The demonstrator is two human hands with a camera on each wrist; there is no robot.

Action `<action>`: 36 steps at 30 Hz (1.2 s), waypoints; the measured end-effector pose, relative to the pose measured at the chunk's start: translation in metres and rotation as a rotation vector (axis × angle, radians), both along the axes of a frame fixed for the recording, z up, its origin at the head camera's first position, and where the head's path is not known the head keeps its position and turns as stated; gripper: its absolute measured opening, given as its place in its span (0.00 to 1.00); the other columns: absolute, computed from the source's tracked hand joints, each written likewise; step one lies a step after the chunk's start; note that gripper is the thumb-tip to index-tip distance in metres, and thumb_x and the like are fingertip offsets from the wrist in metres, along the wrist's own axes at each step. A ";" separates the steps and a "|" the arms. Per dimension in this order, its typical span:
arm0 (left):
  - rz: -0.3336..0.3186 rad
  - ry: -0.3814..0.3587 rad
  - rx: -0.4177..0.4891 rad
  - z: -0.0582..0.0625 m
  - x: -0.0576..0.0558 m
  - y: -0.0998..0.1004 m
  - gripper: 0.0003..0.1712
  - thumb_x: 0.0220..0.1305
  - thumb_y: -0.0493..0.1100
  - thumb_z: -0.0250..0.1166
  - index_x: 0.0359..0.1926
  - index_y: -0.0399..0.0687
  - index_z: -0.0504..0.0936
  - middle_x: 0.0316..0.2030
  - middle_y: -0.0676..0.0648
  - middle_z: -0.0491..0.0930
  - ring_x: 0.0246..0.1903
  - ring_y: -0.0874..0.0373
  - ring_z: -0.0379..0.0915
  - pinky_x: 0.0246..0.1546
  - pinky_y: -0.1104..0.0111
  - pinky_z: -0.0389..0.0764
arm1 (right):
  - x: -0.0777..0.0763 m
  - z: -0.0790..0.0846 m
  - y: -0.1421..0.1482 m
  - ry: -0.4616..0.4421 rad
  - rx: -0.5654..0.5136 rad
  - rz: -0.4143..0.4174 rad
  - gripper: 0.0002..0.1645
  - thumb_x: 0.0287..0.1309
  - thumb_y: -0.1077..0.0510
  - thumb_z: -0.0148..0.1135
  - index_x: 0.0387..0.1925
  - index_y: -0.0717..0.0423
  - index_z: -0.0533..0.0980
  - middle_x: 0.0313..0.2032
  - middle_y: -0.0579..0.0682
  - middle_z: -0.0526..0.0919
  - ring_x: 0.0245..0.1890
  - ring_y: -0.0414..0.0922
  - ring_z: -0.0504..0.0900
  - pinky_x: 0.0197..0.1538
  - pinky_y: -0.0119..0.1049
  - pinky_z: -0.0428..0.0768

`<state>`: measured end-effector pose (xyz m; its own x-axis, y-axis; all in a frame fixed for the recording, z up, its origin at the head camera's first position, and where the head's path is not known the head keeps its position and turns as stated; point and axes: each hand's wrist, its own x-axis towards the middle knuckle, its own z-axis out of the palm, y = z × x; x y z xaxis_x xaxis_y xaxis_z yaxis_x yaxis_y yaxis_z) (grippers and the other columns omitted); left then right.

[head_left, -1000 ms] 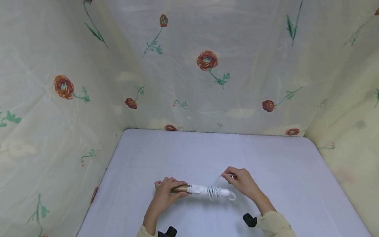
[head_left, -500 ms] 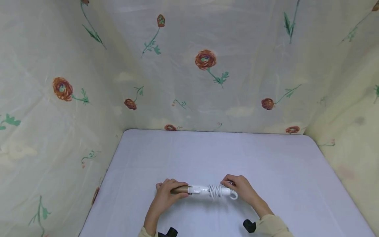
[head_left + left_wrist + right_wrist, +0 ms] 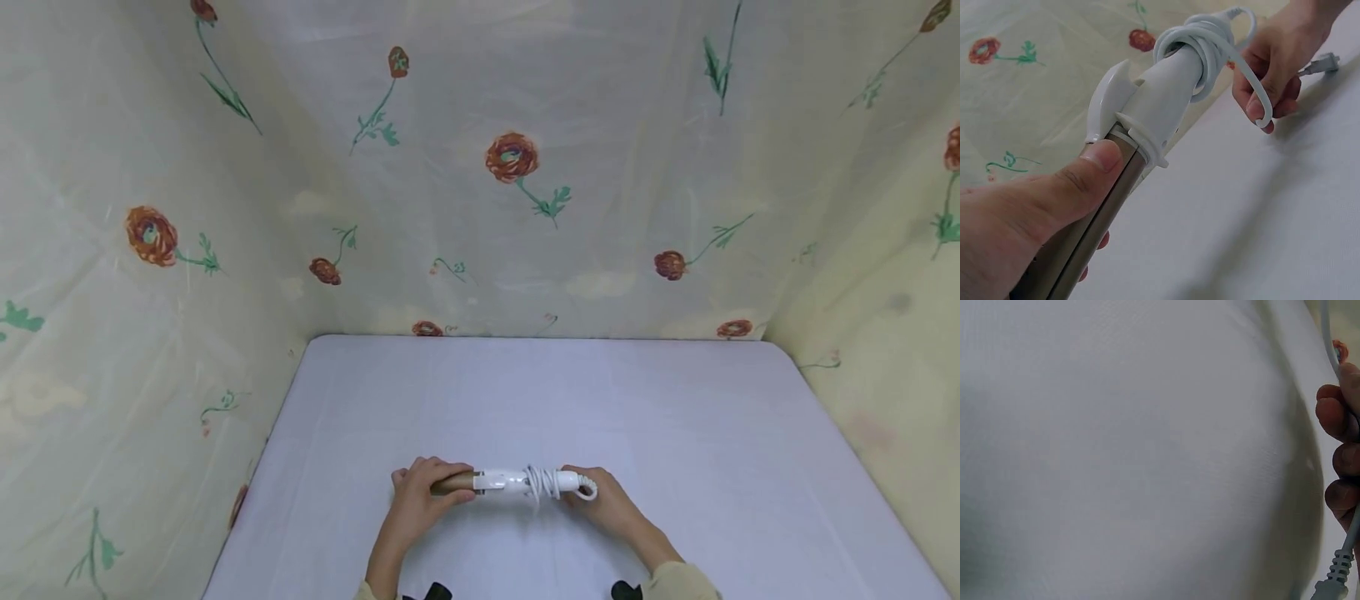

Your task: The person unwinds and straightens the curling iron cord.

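Observation:
My left hand grips a curling iron by its brown barrel, the thumb along the top. The white handle points right, held above the table. Several turns of white cord wrap around the handle. Just beyond the handle's end, my right hand pinches the loose part of the cord, its fingers curled. From that hand sticks out the grey-white plug, also seen low in the right wrist view. The curling iron partly hides the right fingers in the head view.
A white-covered table lies beneath both hands. Flower-printed cloth hangs behind it and on both sides. Black wrist mounts show at the bottom edge of the head view.
My right hand has come down and toward me, from above the curling iron to behind its cord end, carrying the cord around the handle. The left hand keeps its grip.

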<state>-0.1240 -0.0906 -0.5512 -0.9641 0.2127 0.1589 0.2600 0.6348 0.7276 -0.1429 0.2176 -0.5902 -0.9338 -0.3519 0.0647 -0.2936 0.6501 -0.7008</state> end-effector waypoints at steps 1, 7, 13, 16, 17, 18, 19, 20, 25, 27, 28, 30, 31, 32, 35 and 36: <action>0.006 0.003 0.002 0.000 0.000 0.000 0.22 0.44 0.57 0.72 0.45 0.68 0.84 0.36 0.61 0.83 0.35 0.65 0.67 0.40 0.62 0.49 | 0.002 -0.001 -0.002 -0.036 0.005 -0.033 0.04 0.56 0.58 0.64 0.34 0.46 0.81 0.29 0.38 0.84 0.28 0.31 0.76 0.36 0.30 0.76; 0.048 0.016 0.002 0.000 0.000 0.002 0.21 0.44 0.58 0.71 0.44 0.69 0.84 0.36 0.62 0.82 0.36 0.64 0.67 0.41 0.61 0.50 | 0.010 -0.004 -0.010 0.027 0.110 -0.101 0.12 0.60 0.57 0.61 0.45 0.54 0.80 0.40 0.49 0.86 0.43 0.47 0.84 0.47 0.41 0.79; 0.072 0.009 -0.001 0.000 0.000 0.005 0.20 0.45 0.58 0.70 0.44 0.68 0.84 0.35 0.61 0.82 0.36 0.63 0.68 0.41 0.60 0.50 | 0.015 -0.011 -0.016 0.233 0.142 -0.112 0.11 0.56 0.59 0.64 0.43 0.51 0.81 0.42 0.48 0.86 0.45 0.47 0.83 0.49 0.43 0.78; 0.086 0.017 -0.006 -0.001 -0.001 0.006 0.20 0.45 0.58 0.70 0.44 0.68 0.84 0.34 0.62 0.82 0.36 0.64 0.68 0.41 0.60 0.49 | 0.018 -0.012 -0.020 0.243 0.087 -0.123 0.13 0.55 0.60 0.64 0.44 0.49 0.80 0.45 0.46 0.85 0.49 0.47 0.81 0.53 0.44 0.76; 0.091 0.019 -0.007 -0.001 -0.001 0.007 0.20 0.45 0.58 0.70 0.43 0.68 0.84 0.34 0.63 0.82 0.36 0.65 0.68 0.41 0.60 0.49 | 0.019 -0.012 -0.022 0.230 0.071 -0.133 0.14 0.55 0.61 0.64 0.45 0.49 0.80 0.45 0.45 0.84 0.50 0.47 0.80 0.54 0.44 0.75; 0.096 0.019 -0.009 -0.001 -0.001 0.007 0.20 0.44 0.58 0.70 0.43 0.69 0.84 0.34 0.63 0.82 0.35 0.65 0.67 0.40 0.61 0.49 | 0.020 -0.011 -0.024 0.223 0.054 -0.144 0.14 0.55 0.62 0.64 0.44 0.49 0.79 0.45 0.45 0.84 0.51 0.47 0.80 0.55 0.45 0.75; 0.100 0.019 -0.013 -0.002 -0.001 0.007 0.21 0.44 0.59 0.70 0.43 0.69 0.84 0.34 0.63 0.82 0.35 0.65 0.67 0.40 0.61 0.49 | 0.022 -0.011 -0.026 0.215 0.037 -0.158 0.14 0.55 0.63 0.64 0.44 0.49 0.79 0.45 0.45 0.84 0.51 0.47 0.80 0.55 0.45 0.74; 0.105 0.019 -0.016 -0.002 -0.001 0.007 0.21 0.44 0.59 0.70 0.43 0.69 0.84 0.33 0.64 0.82 0.35 0.66 0.67 0.40 0.61 0.49 | 0.023 -0.010 -0.028 0.208 0.008 -0.172 0.13 0.54 0.64 0.64 0.43 0.50 0.80 0.43 0.45 0.84 0.49 0.47 0.80 0.55 0.45 0.74; 0.116 0.031 -0.014 -0.001 -0.001 0.009 0.21 0.45 0.58 0.71 0.44 0.67 0.84 0.34 0.60 0.82 0.35 0.64 0.67 0.40 0.60 0.49 | 0.031 -0.008 -0.038 0.143 -0.133 -0.247 0.13 0.55 0.66 0.63 0.41 0.48 0.79 0.38 0.40 0.85 0.42 0.40 0.82 0.50 0.40 0.77; 0.124 0.040 -0.011 0.000 -0.001 0.009 0.21 0.45 0.57 0.71 0.44 0.66 0.84 0.34 0.59 0.82 0.35 0.63 0.66 0.40 0.59 0.50 | 0.034 -0.007 -0.041 0.104 -0.195 -0.260 0.13 0.58 0.66 0.61 0.42 0.46 0.78 0.39 0.38 0.84 0.42 0.38 0.81 0.50 0.37 0.77; 0.128 0.045 -0.011 0.000 -0.001 0.009 0.21 0.45 0.57 0.71 0.44 0.66 0.84 0.34 0.58 0.82 0.35 0.63 0.66 0.40 0.59 0.50 | 0.036 -0.007 -0.043 0.088 -0.223 -0.260 0.13 0.59 0.65 0.60 0.42 0.46 0.78 0.39 0.37 0.84 0.43 0.37 0.81 0.50 0.36 0.77; 0.133 0.052 -0.012 0.000 -0.002 0.009 0.20 0.45 0.56 0.72 0.44 0.66 0.84 0.34 0.58 0.82 0.34 0.63 0.66 0.40 0.59 0.50 | 0.039 -0.007 -0.044 0.065 -0.276 -0.255 0.13 0.61 0.66 0.58 0.42 0.46 0.77 0.39 0.38 0.84 0.44 0.36 0.81 0.50 0.35 0.76; 0.134 0.053 -0.014 -0.001 -0.003 0.009 0.20 0.45 0.56 0.71 0.44 0.66 0.84 0.34 0.58 0.82 0.34 0.64 0.66 0.40 0.59 0.50 | 0.040 -0.007 -0.045 0.056 -0.298 -0.253 0.12 0.62 0.66 0.57 0.43 0.46 0.77 0.39 0.39 0.85 0.44 0.36 0.81 0.50 0.34 0.76; 0.134 0.056 -0.020 -0.001 -0.003 0.010 0.20 0.45 0.57 0.71 0.44 0.66 0.84 0.34 0.58 0.82 0.34 0.64 0.66 0.40 0.59 0.50 | 0.041 -0.007 -0.046 0.047 -0.314 -0.253 0.12 0.63 0.65 0.56 0.43 0.46 0.77 0.38 0.40 0.85 0.44 0.36 0.80 0.50 0.34 0.76; 0.137 0.061 -0.034 -0.001 -0.003 0.010 0.21 0.45 0.57 0.71 0.44 0.65 0.85 0.34 0.58 0.83 0.34 0.64 0.66 0.40 0.60 0.51 | 0.045 -0.007 -0.046 0.008 -0.366 -0.258 0.12 0.64 0.65 0.54 0.43 0.47 0.77 0.37 0.42 0.85 0.43 0.35 0.80 0.50 0.32 0.75; 0.142 0.063 -0.041 -0.001 -0.002 0.010 0.21 0.44 0.57 0.71 0.44 0.65 0.85 0.34 0.58 0.83 0.34 0.64 0.66 0.40 0.60 0.51 | 0.047 -0.007 -0.046 -0.013 -0.385 -0.262 0.12 0.64 0.64 0.54 0.43 0.46 0.77 0.37 0.42 0.85 0.43 0.34 0.80 0.50 0.31 0.75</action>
<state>-0.1263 -0.0801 -0.5519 -0.9733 0.0829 0.2140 0.2101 0.6971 0.6855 -0.0959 0.1713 -0.5972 -0.9895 -0.0571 0.1325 -0.1443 0.3930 -0.9081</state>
